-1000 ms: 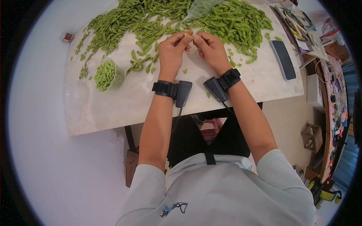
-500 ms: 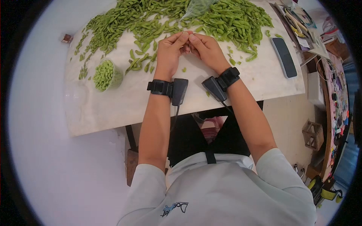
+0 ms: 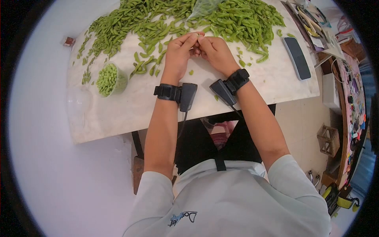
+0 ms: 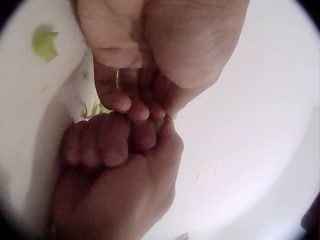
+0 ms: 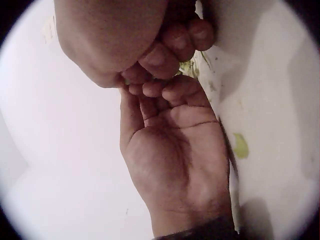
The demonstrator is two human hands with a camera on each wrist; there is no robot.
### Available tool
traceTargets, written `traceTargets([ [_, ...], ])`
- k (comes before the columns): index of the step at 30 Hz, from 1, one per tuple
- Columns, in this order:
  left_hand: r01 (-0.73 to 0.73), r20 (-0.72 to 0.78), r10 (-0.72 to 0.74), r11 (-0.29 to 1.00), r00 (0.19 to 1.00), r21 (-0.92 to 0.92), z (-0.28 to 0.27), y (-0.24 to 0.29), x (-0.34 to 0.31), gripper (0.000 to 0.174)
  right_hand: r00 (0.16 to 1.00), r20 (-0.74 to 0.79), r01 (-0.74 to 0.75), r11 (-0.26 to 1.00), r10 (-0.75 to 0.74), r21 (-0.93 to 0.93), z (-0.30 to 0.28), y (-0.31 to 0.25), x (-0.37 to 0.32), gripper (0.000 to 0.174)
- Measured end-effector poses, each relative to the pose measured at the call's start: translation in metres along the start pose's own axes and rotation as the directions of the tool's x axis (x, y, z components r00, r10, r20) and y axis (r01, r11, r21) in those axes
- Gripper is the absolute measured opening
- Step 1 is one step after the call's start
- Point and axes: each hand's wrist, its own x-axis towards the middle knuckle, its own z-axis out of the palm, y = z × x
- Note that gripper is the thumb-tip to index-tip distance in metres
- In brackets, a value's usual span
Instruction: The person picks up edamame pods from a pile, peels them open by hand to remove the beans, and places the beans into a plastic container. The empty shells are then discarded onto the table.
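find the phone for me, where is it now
In the head view, the phone lies on the right side of the table, right of the green pod pile.

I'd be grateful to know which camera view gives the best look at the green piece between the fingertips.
The left wrist view: a sliver of the green piece shows where the left hand and right hand meet. The head view has only a tiny pale speck there; in the right wrist view, fingers hide nearly all of it.
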Motion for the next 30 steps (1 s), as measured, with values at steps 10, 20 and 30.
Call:
traceTargets([
  [10,0.009,-0.032,-0.007,0.998,0.999,0.062,0.007,0.002,0.0,0.028,0.998,-0.058,0.019,0.994,-0.026,-0.11,-0.001,0.001,0.002,0.045],
  [20,-0.069,-0.083,0.078,0.992,0.994,0.108,0.003,-0.005,0.004,0.021,0.997,-0.078,-0.013,0.978,-0.003,-0.209,-0.003,-0.006,0.002,0.045],
  [30,-0.134,-0.132,0.192,0.924,0.973,0.358,0.008,0.0,-0.001,0.017,0.985,-0.158,-0.095,0.981,0.068,-0.168,-0.002,-0.004,0.004,0.045],
])
